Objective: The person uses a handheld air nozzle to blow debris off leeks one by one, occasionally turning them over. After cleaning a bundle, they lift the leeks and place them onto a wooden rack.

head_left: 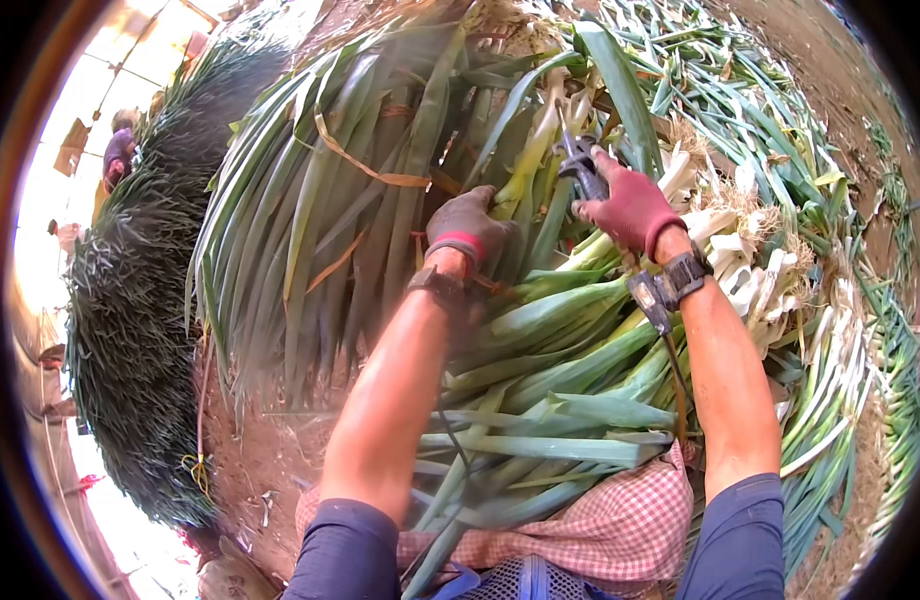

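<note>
My left hand [468, 222], in a dark glove with a red cuff, is closed round a yellow-green leek [525, 165] beside the tied bundle. A maroon glove covers my right hand [628, 203], which grips black-handled shears [582, 168]; their thin metal blade points up and away, close to the leek's stalk. Left of my hands hangs a big bundle of leeks [310, 210], bound with an orange-brown strap [355, 165]. More loose leeks [570, 350] lie across my lap below both hands, over a pink checked cloth [580, 545].
White leek roots [745, 235] are heaped to the right, with more leeks [760, 110] strewn behind them. A tall dark-green stack [145, 300] rises at the left, and a person [120, 150] is beyond it. Bare brown soil [250, 450] shows at the lower left.
</note>
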### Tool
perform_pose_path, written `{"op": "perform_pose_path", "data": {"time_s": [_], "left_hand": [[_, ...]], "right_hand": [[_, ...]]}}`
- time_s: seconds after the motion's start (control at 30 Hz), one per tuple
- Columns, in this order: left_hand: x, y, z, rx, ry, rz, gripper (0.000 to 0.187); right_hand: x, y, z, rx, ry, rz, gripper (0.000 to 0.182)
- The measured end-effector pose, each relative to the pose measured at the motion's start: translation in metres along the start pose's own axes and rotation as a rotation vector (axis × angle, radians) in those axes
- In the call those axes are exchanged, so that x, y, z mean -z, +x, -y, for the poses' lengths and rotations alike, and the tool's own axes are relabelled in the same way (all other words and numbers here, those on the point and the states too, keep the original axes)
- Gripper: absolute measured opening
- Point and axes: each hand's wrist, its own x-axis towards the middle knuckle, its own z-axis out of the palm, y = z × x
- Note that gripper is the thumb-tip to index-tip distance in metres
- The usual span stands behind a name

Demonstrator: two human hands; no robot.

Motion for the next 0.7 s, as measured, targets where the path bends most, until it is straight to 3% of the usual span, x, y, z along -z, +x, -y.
{"op": "perform_pose_path", "data": {"time_s": [0.13,0.2,0.33,0.43,0.53,0.6,0.63,0.7], "left_hand": [[0.003,-0.007,-0.002,0.022,-0.010,0.035,0.070],[0.011,-0.015,-0.007,0.040,0.021,0.034,0.068],[0.018,-0.028,-0.003,0.121,-0.012,0.106,0.058],[0.015,-0.037,0.011,0.111,-0.026,0.099,0.054],[0.022,-0.055,0.006,0.108,-0.022,0.123,0.051],[0.033,-0.080,-0.007,0.147,-0.033,0.178,0.050],[0.029,-0.091,-0.009,0.119,-0.034,0.113,0.048],[0.031,-0.097,-0.013,0.104,0.037,0.153,0.046]], "right_hand": [[-0.006,-0.021,-0.010,0.149,0.015,-0.150,0.095],[0.017,-0.057,0.008,-0.027,0.115,0.194,0.096],[0.011,-0.126,-0.003,0.152,0.292,0.308,0.100],[0.007,-0.166,-0.009,0.230,0.349,0.316,0.100],[0.012,-0.170,-0.009,0.274,0.213,0.289,0.101],[0.024,-0.161,0.001,0.035,0.103,0.184,0.102],[0.024,-0.160,-0.001,0.092,0.115,0.093,0.101],[0.035,-0.169,0.009,0.136,0.183,0.164,0.101]]}}
